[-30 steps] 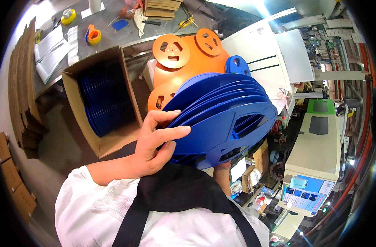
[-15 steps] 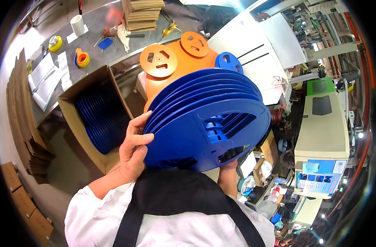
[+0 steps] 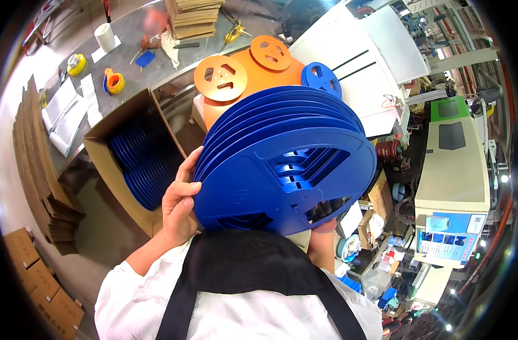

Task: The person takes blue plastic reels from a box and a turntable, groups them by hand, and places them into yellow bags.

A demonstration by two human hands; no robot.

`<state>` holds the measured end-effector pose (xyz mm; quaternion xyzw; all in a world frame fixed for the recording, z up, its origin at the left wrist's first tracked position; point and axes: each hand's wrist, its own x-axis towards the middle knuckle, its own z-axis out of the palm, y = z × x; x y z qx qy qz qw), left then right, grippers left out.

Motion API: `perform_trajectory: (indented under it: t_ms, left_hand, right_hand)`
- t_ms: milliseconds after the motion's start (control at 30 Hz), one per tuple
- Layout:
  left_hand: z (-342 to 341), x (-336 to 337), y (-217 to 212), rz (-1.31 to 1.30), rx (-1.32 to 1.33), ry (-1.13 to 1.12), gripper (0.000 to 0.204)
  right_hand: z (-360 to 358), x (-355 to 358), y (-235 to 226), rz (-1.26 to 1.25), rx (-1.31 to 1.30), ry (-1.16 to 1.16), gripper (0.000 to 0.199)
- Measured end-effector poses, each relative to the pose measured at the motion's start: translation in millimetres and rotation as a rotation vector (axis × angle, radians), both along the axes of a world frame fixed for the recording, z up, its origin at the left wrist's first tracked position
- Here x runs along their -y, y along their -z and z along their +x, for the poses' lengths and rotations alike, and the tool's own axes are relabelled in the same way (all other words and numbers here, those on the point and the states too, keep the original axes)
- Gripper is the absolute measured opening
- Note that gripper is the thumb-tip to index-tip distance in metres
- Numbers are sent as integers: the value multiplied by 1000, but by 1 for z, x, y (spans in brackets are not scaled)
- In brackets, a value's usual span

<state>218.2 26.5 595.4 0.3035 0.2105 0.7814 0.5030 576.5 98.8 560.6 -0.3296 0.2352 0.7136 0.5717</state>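
A stack of blue reels point(image 3: 281, 164) is held close in front of the person's chest, tilted so the flat face of the nearest reel turns toward the camera. The left hand point(image 3: 179, 207) presses against the stack's left edge, its grip clamped on the rims with the thumb on the near face and the fingers wrapped behind, which keeps the loose reels from fanning apart. The right hand point(image 3: 325, 226) sits under the stack's lower right edge, mostly hidden by the reels (only a bit of it and the forearm show), so whether that grip is closed on the stack I cannot tell; it appears to bear the weight from below.

To the left, an open cardboard box point(image 3: 109, 170) stands tipped toward the person, with more blue reels point(image 3: 140, 164) packed on edge inside it; standing on edge lets them sit tightly side by side. Just beyond the held stack are orange reels point(image 3: 245, 73) piled together, with a small blue reel point(image 3: 321, 79) at their right.

On the far bench point(image 3: 128, 73) lie tape rolls point(image 3: 114, 82), a white cup point(image 3: 105, 37), papers point(image 3: 63, 110) and a pile of flat cardboard point(image 3: 194, 14). More flat cardboard point(image 3: 35, 153) leans at the far left. A beige machine point(image 3: 451, 170) stands to the right.
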Motion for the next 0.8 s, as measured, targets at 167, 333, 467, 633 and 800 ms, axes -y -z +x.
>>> perform_trajectory:
  t_ms: [167,333,467,633,800]
  left_hand:
    - [0,-6,-8,-57,69,34,18]
    - [-1,-24,-12,-71,158,104,20]
    - [-8,-41,-1,-62,291,198,19]
    - [-16,-57,6,-173,500,274,31]
    - [-9,-69,1,-342,400,183,60]
  right_hand:
    - [2,2,3,-132,-206,107,38]
    - [-5,1,3,16,28,37,38]
    - [7,-5,15,730,333,-369,35]
    - [26,-10,15,962,401,-458,33]
    - [34,-20,0,973,485,-442,33]
